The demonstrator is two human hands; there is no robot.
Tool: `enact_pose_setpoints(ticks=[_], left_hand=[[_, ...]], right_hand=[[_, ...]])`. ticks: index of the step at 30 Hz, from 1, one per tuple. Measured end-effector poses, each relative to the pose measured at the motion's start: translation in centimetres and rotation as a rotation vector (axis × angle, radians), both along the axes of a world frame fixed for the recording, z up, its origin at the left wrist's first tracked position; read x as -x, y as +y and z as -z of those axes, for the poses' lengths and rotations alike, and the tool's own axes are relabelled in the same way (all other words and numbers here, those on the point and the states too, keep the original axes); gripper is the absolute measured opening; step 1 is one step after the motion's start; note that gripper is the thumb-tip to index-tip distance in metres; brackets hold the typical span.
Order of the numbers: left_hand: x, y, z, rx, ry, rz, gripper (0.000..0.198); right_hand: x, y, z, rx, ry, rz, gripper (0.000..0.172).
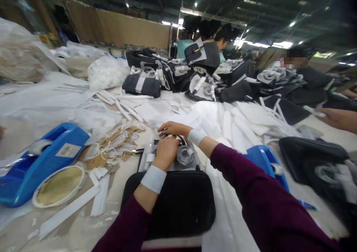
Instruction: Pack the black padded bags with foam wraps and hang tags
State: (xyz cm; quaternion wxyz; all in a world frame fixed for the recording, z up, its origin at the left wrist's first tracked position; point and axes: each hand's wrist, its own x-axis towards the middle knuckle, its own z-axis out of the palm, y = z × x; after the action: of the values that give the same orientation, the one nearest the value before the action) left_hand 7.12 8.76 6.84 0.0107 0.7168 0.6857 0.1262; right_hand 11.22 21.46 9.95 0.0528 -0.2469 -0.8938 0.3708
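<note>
A black bag lies before me with its flap toward my body. My left hand is over the bag's far part, its fingers bent round something I cannot make out beside the dark handle. Just beyond it, my right hand reaches across from the right, fingers partly spread above the same handle. A grey wrapped coil sits on the bag to the right of my left hand. White wrapped padding shows on the left side. Pale bands circle both my wrists.
Blue tape dispensers stand left and right. Paper tags with strings and a round dish lie left. Black bags are piled behind. Another person's hand is at the right, with more people behind.
</note>
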Motion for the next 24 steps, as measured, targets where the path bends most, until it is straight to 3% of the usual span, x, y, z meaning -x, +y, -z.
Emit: enact_pose_setpoints(ticks=[3,5,10,14,17,20,24], left_hand=[[0.2,0.2,0.2,-0.011,0.012,-0.005,0.038],[0.3,0.3,0.3,-0.023,0.017,-0.020,0.039],[0.2,0.0,0.2,-0.034,0.019,-0.047,0.038],[0.1,-0.1,0.1,-0.035,0.017,-0.028,0.034],[0.1,0.0,0.3,-0.057,0.007,-0.026,0.038],[0.2,0.2,0.2,-0.113,-0.032,-0.020,0.042],[0.6,0.1,-0.6,-0.264,-0.138,0.016,0.048]], right_hand=[[-0.7,-0.7,-0.8,-0.152,0.052,0.138,0.041],[-2.6,-2.0,-1.9,-0.259,0.113,0.213,0.035],[-9.7,-8.7,-3.3,-0.424,0.309,0.329,0.021],[-13.5,-15.3,-1.6,-0.417,0.287,0.251,0.020],[-13.6,-18.7,0.6,-0.568,0.125,0.165,0.014],[-12.3,-20.0,2.3,-0.754,-0.009,0.145,0.024],[-11.0,-19.7,3.5,-0.869,-0.021,0.193,0.043]])
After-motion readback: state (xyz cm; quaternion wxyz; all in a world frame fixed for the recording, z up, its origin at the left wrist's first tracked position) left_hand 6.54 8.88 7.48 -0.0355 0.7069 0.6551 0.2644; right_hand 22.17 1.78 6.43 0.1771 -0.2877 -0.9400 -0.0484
